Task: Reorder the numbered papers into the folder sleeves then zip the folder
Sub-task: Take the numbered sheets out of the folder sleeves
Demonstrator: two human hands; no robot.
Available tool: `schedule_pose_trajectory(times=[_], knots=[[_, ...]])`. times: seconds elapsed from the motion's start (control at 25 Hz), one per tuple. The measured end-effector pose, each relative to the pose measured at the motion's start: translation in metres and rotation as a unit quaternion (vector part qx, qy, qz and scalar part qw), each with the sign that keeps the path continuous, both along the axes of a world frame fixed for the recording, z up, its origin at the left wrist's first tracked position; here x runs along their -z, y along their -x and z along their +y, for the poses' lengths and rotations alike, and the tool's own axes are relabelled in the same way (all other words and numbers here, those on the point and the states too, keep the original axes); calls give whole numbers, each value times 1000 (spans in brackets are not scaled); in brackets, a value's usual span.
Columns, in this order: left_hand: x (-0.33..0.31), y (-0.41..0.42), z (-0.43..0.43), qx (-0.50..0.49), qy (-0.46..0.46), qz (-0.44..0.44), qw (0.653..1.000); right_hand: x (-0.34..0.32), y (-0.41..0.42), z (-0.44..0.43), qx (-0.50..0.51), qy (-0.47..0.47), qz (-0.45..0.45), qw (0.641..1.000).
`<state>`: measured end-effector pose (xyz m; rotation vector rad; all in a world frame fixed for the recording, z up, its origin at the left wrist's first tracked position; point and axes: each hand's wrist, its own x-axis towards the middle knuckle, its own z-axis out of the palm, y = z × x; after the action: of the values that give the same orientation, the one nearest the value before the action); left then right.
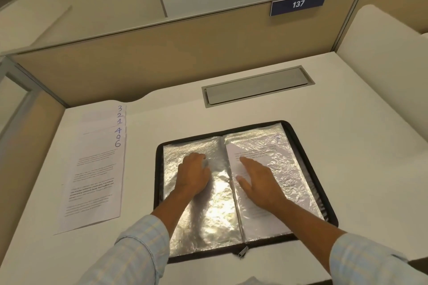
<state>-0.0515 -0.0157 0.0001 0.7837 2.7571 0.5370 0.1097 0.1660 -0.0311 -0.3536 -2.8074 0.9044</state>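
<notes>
— Where are the hands?
— Both on the open folder [158, 176], which lies flat on the desk [361, 150] in front of the person. The right hand [261, 183] lies palm down, fingers straight, on the right sleeve, over a printed page [259, 146] already inside it. The left hand [193, 173] rests on the left sleeve [208, 220], which looks empty.
— And the grip?
— Released on both sides: neither hand holds anything (the left fingertips are bent and foreshortened, but I see no pinch of plastic).
— The next sheet?
— The numbered papers [92, 180] lie fanned in a stack to the left of the folder, apart from it. Their long axis runs away from the person, parallel to the folder's spine. The corner numbers read 3, 2, 1, 4, an unclear digit, 6. The left hand is nearer, so I judge that it should reach sideways while the right steadies the sleeve.
— The zip?
— Undone, its pull [242, 252] at the folder's near edge
</notes>
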Motion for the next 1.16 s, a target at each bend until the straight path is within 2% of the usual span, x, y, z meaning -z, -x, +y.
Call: schedule_pose_trajectory(times=[0.24,0.4,0.52,0.88,1.0,1.16], knots=[[0,14,84,111,15,-1,994,7,19,103,114,-103,-49,987],[5,24,120,176,2,22,984,16,24,143,121,-136,-100,978],[12,29,134,178,-26,60,982,22,27,156,115,-135,-81,981],[10,37,154,152,-75,3,985,23,29,152,143,19,83,986],[0,49,168,151,-88,-91,980,14,26,148,143,119,109,977],[-12,69,185,189,-27,-179,965,4,29,145,156,176,136,962]])
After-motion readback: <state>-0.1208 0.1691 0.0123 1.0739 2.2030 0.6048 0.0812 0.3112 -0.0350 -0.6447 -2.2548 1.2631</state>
